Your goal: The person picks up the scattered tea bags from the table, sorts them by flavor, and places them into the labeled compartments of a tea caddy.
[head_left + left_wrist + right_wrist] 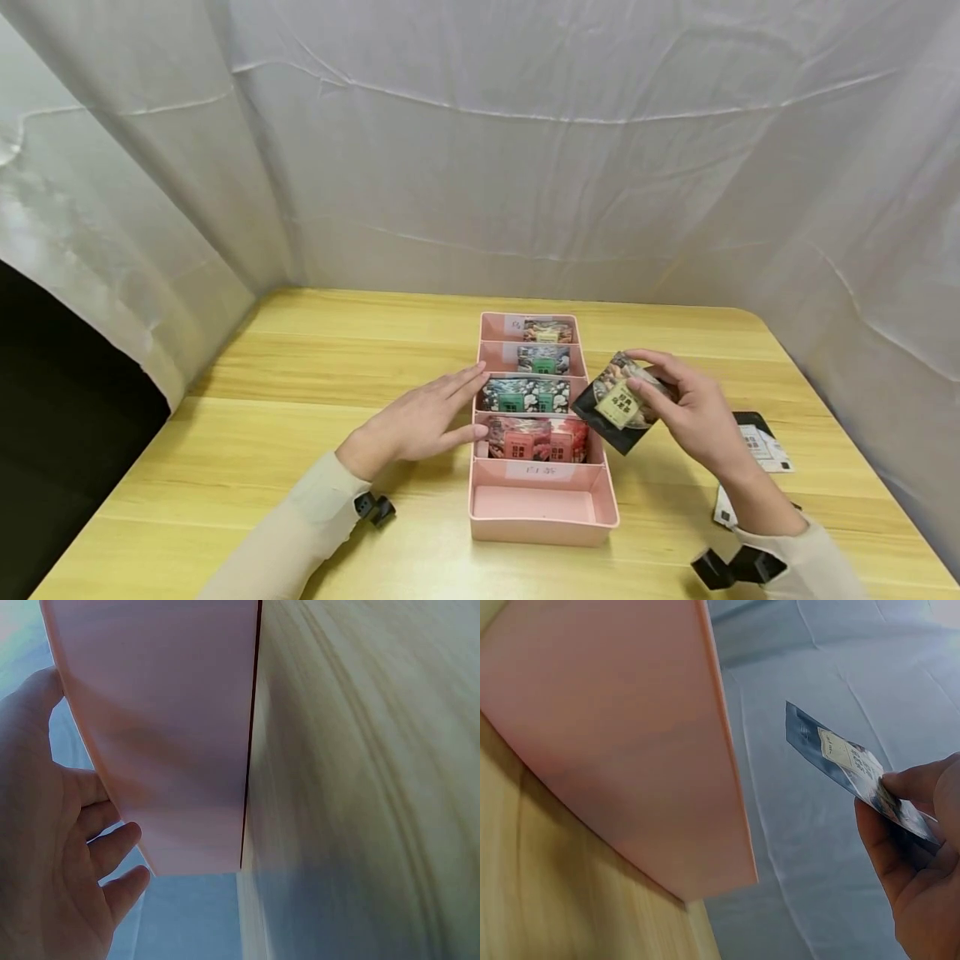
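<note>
Between thumb and fingers, my right hand (697, 412) pinches a dark tea sachet (621, 403) with a yellowish label, held tilted just right of the pink divided box (543, 533). In the right wrist view the sachet (847, 761) is above the level of the box's rim. My left hand (420, 421) rests its fairly straight fingers and thumb on the box's left edge. Down the box, from the back, stand a yellow-labelled sachet (547, 332), a green-labelled one (543, 361), teal ones (525, 396) and red ones (536, 440). The front compartment holds no sachet.
To the right, partly behind my right forearm, a black and white sachet (763, 443) and another white one (724, 507) lie on the wooden table (360, 350). A pale cloth curtain (510, 183) hangs behind the table and along both sides.
</note>
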The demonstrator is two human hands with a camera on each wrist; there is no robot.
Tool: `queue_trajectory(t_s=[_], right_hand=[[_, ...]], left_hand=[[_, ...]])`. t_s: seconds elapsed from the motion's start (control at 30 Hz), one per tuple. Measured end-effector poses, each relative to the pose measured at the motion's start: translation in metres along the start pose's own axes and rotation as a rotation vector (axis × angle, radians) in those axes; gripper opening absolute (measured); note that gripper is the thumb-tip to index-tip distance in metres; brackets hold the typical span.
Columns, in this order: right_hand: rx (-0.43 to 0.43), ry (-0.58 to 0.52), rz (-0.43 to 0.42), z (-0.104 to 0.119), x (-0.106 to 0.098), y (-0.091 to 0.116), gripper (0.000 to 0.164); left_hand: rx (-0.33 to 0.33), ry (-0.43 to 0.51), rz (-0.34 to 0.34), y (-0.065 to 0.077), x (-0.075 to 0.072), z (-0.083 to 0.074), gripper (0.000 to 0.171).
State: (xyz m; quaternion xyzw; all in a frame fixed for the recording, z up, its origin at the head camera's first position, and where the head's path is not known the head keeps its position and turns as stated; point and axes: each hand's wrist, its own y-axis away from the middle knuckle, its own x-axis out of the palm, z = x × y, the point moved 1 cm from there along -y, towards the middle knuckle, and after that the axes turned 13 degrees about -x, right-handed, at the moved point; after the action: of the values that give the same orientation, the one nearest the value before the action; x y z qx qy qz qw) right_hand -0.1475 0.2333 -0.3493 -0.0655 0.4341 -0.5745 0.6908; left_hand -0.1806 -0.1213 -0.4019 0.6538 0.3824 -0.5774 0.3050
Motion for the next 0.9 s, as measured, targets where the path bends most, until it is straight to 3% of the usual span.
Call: queue_trajectory(t_s=[0.27,0.43,0.7,0.9], right_hand=[[-0.035,0.0,0.05,0.013,0.016,0.003,0.037],[-0.11,0.006,0.099,0.02,0.028,0.006,0.037],[-0.221,0.013,0.245,0.026,0.048,0.013,0.033],[-0.277,0.04,0.293,0.029,0.061,0.018,0.034]], left_hand=[[-0.007,0.001,0.006,0.0,-0.001,-0.001,0.086],[0.005,0.014,-0.001,0.0,-0.001,0.0,0.087],[0.011,0.012,-0.013,0.001,0.001,0.0,0.086],[0.0,-0.002,-0.006,0.001,0.002,0.0,0.086]])
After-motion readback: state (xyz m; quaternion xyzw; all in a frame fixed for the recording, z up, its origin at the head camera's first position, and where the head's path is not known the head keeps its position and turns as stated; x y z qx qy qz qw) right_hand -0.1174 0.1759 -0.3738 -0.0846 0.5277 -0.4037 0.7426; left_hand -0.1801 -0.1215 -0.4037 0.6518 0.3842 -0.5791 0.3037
